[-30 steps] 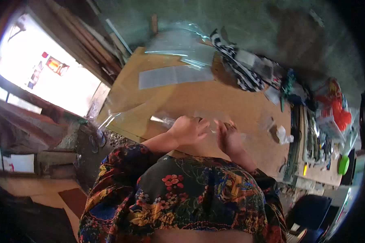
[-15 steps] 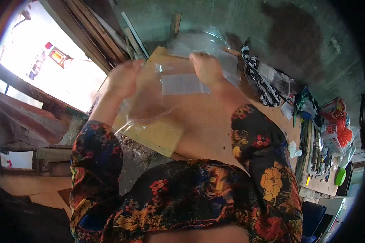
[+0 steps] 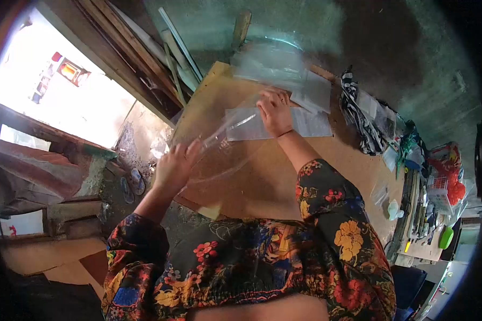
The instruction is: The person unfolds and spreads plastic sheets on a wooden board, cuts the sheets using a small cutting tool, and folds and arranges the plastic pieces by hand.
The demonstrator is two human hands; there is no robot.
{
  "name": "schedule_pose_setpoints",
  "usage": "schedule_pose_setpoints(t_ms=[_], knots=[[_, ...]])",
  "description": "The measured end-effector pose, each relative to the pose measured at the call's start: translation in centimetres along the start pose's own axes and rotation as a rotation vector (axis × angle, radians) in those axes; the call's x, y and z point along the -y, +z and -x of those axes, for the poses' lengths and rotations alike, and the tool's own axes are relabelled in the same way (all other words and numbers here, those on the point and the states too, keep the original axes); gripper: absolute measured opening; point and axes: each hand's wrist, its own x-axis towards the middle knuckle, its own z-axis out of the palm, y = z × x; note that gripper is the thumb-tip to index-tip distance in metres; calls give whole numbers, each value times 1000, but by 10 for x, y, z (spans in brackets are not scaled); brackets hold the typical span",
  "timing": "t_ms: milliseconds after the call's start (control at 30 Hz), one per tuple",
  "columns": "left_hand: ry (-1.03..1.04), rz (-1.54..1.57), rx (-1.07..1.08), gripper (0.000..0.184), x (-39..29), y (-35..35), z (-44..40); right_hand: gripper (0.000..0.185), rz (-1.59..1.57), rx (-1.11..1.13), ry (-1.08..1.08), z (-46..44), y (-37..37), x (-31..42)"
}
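A clear plastic sheet (image 3: 217,138) stretches slantwise between my two hands over the tan board tabletop (image 3: 262,171). My left hand (image 3: 178,163) is closed on its near left end, at the table's left edge. At the far end, my right hand (image 3: 275,113) has its fingers curled on the sheet, directly above a flat strip of clear plastic (image 3: 311,125) lying on the board. The sheet's loose lower edge hangs in a faint curve below my left hand, blurred in places.
Behind lie a bundle of clear plastic (image 3: 268,61) and another flat piece (image 3: 313,93). Black-and-white striped plastic (image 3: 359,117) runs along the right rear. A red bag in a basket (image 3: 447,184) and a green object (image 3: 447,237) stand right. Wooden boards (image 3: 128,48) lean at left.
My left hand has come down towards my body, and my right hand has lowered onto the board area. The plastic sheet, earlier raised and spread, now runs diagonally between them.
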Motion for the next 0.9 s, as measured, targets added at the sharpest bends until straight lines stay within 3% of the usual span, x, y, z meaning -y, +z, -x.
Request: schedule_pose_setpoints(t_ms=[33,67,100,133,200,233,300,433,533,600,633,700,833,900], knots=[[-7,18,108,53,0,9,2,13,1,5,0,9,8,-6],[-62,59,217,56,-1,24,5,21,92,192,8,25,16,-13],[-60,63,219,56,-1,38,9,29,183,377,14,35,19,-15],[-34,124,249,59,-5,47,13,29,188,376,12,41,12,-13],[-64,201,431,65,-10,38,6,55,151,583,328,46,4,-6],[-64,203,431,65,-10,40,2,55,152,584,328,45,0,-2],[-78,209,277,60,-10,43,-1,74,169,631,454,49,-12,1],[-14,276,156,57,-26,55,-22,80,40,559,400,83,-25,-28],[55,285,214,64,-40,78,-30,76,29,696,314,87,-33,-41],[-21,280,161,65,-41,89,-28,64,397,1070,267,81,-34,-43],[-14,278,161,65,-42,92,-28,64,397,1068,274,84,-34,-48],[-36,274,135,65,-43,95,-26,37,447,932,181,93,-38,-55],[-29,262,171,65,-41,97,-26,25,446,931,251,115,-83,-49],[-33,243,133,64,-43,98,-27,13,382,775,241,135,-119,-33]])
